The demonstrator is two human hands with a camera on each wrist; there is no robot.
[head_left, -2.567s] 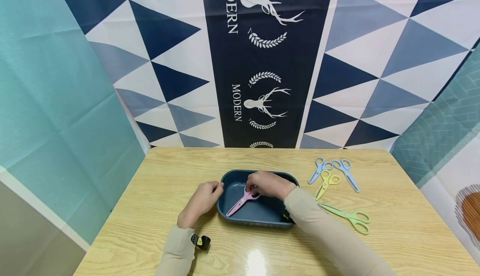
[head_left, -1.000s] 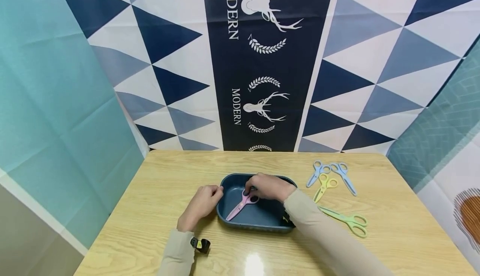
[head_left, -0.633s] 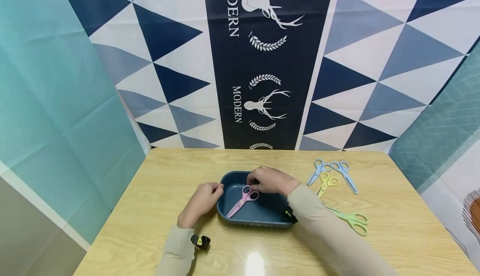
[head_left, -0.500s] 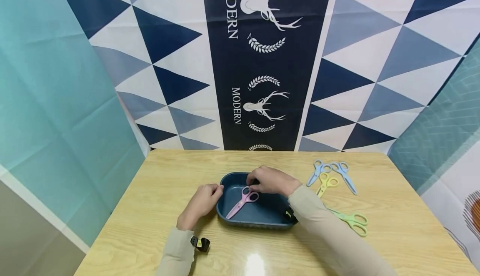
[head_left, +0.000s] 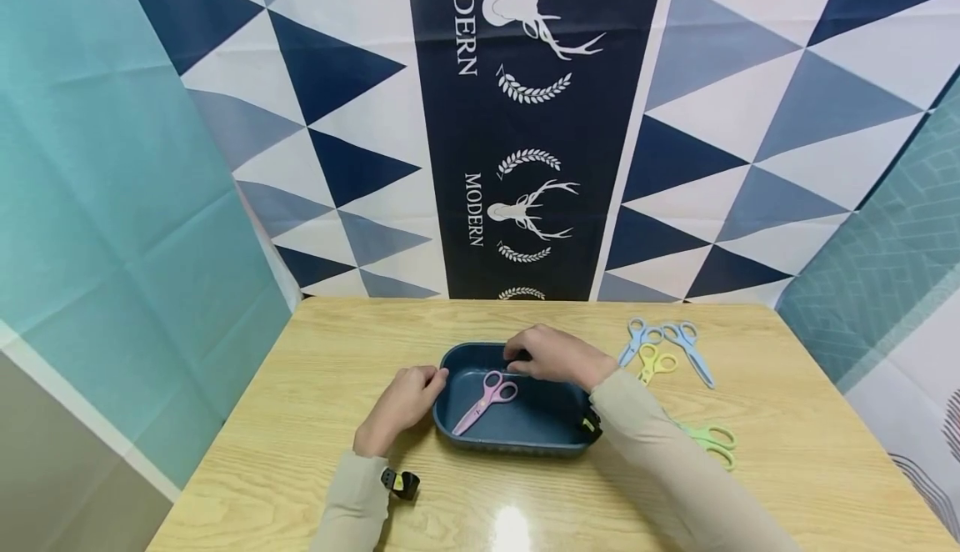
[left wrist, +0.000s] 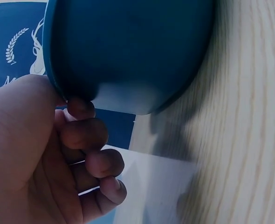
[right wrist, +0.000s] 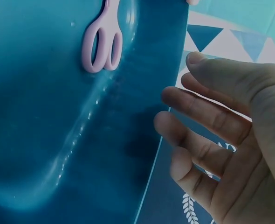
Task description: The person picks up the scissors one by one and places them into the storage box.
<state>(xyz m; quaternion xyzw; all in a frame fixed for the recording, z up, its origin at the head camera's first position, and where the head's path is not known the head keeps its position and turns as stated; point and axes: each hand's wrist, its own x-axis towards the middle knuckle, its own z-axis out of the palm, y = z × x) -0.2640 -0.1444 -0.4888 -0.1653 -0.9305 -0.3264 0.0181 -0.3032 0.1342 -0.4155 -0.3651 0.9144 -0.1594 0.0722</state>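
A pair of pink scissors (head_left: 480,407) lies in the dark blue tray (head_left: 536,423), blades toward the near left corner. In the right wrist view, the pink handles of the scissors (right wrist: 110,25) sit apart from the fingers. My right hand (head_left: 558,356) is over the back right part of the tray; seen from its wrist, the right hand (right wrist: 226,126) has loose, spread fingers with nothing in them. My left hand (head_left: 405,402) pinches the tray's left rim. From its wrist, the left hand (left wrist: 39,154) shows fingertips at the edge of the tray (left wrist: 133,46).
To the right on the wooden table (head_left: 300,419) lie two light blue scissors (head_left: 636,340) (head_left: 697,360), yellow scissors (head_left: 657,362) and green scissors (head_left: 712,438), the last partly behind the right sleeve. A patterned cloth (head_left: 525,118) hangs behind the table.
My right hand has let go of the pink scissors' handles and moved up and to the right. The scissors stay in the tray. My left hand has kept its place at the rim.
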